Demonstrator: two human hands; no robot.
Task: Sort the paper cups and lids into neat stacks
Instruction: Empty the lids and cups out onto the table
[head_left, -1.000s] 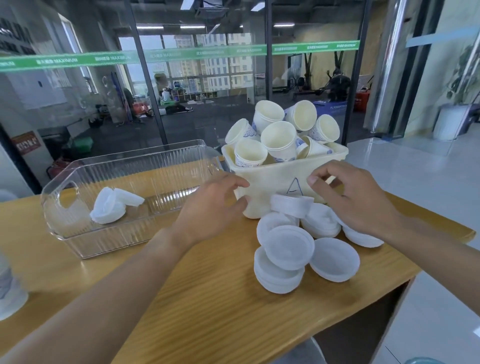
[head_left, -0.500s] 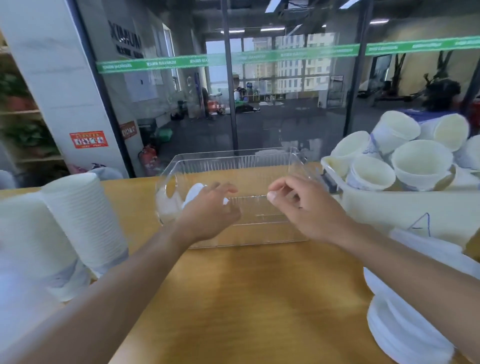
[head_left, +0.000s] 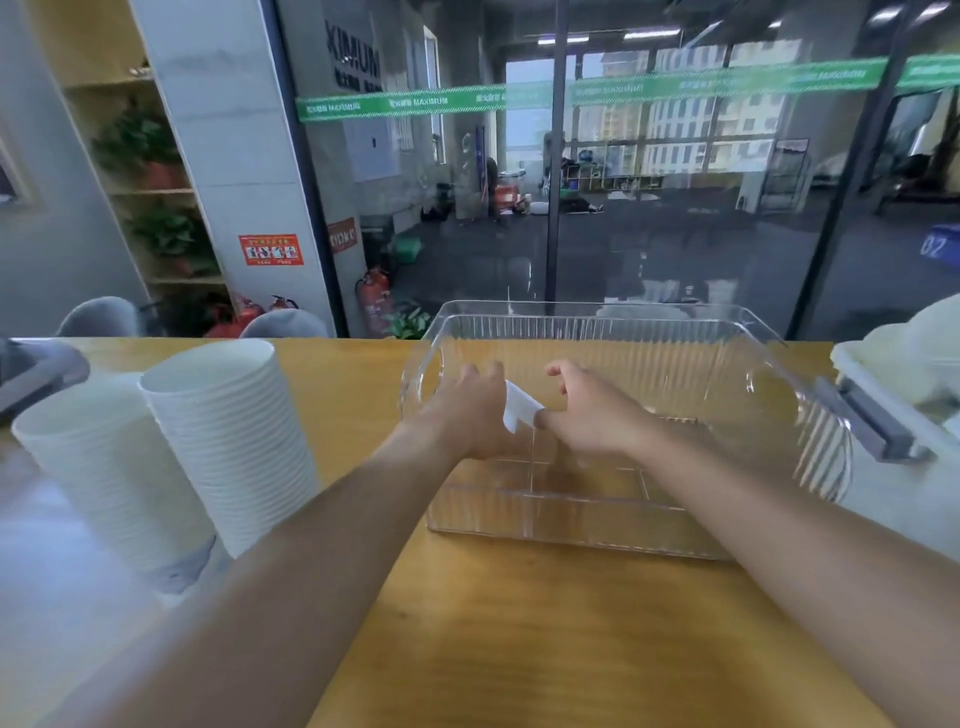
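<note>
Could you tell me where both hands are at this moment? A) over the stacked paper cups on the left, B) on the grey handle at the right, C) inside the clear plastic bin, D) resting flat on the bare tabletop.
C: the left hand and right hand both reach over the near wall of the clear plastic bin, with a white lid between them.

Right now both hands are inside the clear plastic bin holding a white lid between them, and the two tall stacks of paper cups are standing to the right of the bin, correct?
Not quite. The two cup stacks stand to the left of the clear bin, not the right. The head view shows the rest as you said: the left hand and the right hand are inside the bin with a white lid between them.
</note>
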